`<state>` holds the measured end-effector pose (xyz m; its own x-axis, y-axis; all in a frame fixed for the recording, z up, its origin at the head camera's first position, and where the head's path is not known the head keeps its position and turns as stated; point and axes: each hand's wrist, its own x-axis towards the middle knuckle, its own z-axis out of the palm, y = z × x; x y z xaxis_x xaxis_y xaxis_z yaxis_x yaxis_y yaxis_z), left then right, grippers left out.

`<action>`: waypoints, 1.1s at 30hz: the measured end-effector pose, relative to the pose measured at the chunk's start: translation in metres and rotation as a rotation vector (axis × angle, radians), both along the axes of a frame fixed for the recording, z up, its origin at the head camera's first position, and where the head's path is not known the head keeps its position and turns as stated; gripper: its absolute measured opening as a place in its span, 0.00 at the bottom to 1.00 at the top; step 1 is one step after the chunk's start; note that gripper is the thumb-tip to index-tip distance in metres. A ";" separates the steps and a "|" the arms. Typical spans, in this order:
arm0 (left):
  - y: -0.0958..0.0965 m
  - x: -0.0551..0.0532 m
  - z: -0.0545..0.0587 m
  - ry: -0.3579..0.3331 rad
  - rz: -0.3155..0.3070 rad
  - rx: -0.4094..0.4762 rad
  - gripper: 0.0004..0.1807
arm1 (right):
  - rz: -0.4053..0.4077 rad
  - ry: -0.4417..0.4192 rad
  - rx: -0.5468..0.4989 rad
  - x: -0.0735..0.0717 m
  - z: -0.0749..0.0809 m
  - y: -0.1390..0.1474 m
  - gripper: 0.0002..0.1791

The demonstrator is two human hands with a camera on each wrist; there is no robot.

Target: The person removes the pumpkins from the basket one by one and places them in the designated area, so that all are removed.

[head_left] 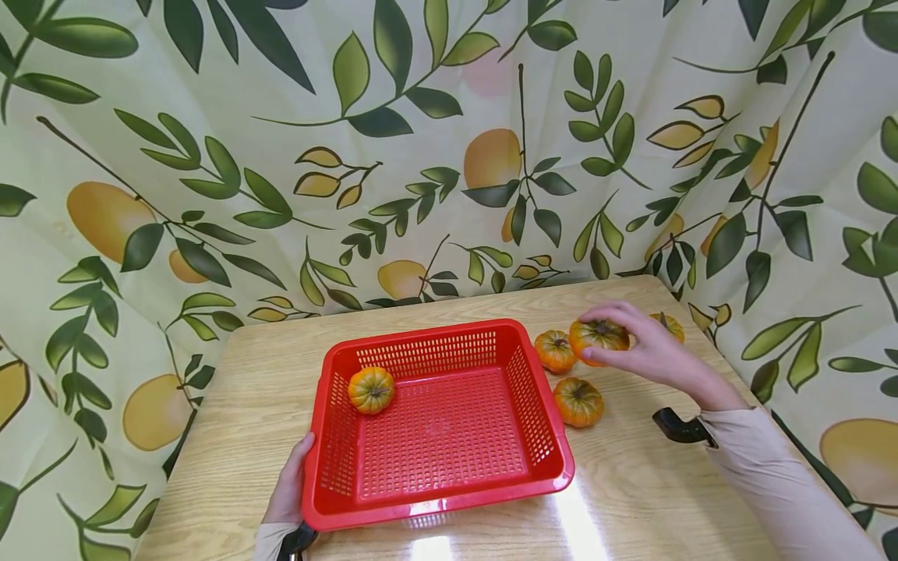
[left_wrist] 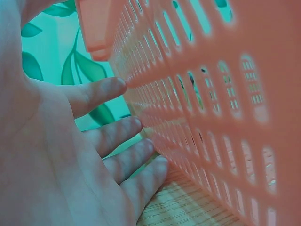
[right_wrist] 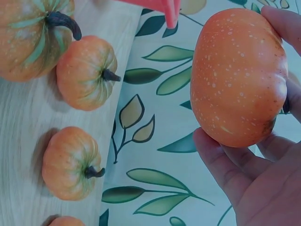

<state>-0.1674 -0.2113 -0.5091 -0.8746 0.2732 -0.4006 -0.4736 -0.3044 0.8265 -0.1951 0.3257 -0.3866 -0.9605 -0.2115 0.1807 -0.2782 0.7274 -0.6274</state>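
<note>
In the head view my right hand [head_left: 652, 351] holds an orange pumpkin [head_left: 599, 336] with green streaks, up at the right of the red basket [head_left: 326, 467]. The right wrist view has the pumpkin [right_wrist: 237, 77] between the thumb and fingers [right_wrist: 214, 157], above the surface. Inside the basket, toward its back left corner, sits one small pumpkin [head_left: 371, 390]. My left hand [head_left: 286, 483] is at the basket's left side. Its fingers [left_wrist: 113, 134] stretch out nearly straight in the left wrist view, fingertips right at the slotted basket wall [left_wrist: 211, 122].
Beside the basket's right wall lie two pumpkins, one farther back [head_left: 555, 351] and one nearer [head_left: 578, 402]. Another pumpkin [head_left: 669, 327] shows partly behind my right hand. The wooden table [head_left: 252, 374] meets a leaf-patterned cloth [head_left: 421, 195] at the back and sides.
</note>
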 end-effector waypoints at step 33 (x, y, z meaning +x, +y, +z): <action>-0.007 -0.001 -0.001 0.064 -0.129 0.079 0.23 | -0.143 0.021 0.015 0.020 -0.027 0.033 0.26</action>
<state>-0.1687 -0.2182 -0.5098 -0.8531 0.4135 -0.3182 -0.4604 -0.3098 0.8319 -0.1751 0.3586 -0.4134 -0.9770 -0.0756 0.1993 -0.1842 0.7701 -0.6108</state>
